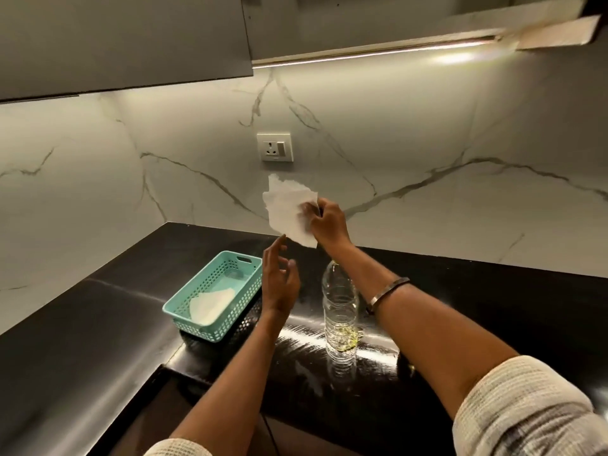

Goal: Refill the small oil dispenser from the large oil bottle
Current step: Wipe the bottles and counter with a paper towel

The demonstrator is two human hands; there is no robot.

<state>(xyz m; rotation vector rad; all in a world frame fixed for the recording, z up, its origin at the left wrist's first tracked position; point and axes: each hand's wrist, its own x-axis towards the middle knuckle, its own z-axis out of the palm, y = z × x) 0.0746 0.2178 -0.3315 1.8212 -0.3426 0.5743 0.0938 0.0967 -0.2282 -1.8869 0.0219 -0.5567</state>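
Note:
A clear plastic bottle (pixel 340 307) stands upright on the black counter (pixel 98 324), with a little yellowish oil at its bottom. My right forearm crosses over its neck and hides the top. My right hand (pixel 329 218) is raised above the counter and pinches a white paper tissue (pixel 288 209). My left hand (pixel 279 278) hovers below the tissue with relaxed, spread fingers and holds nothing, left of the bottle. No small dispenser shows in view.
A teal perforated basket (pixel 214 297) with a white tissue inside sits left of my left hand. The marble backsplash has a wall socket (pixel 274 147). Grey cabinets hang overhead. The counter's front edge steps down at the lower left.

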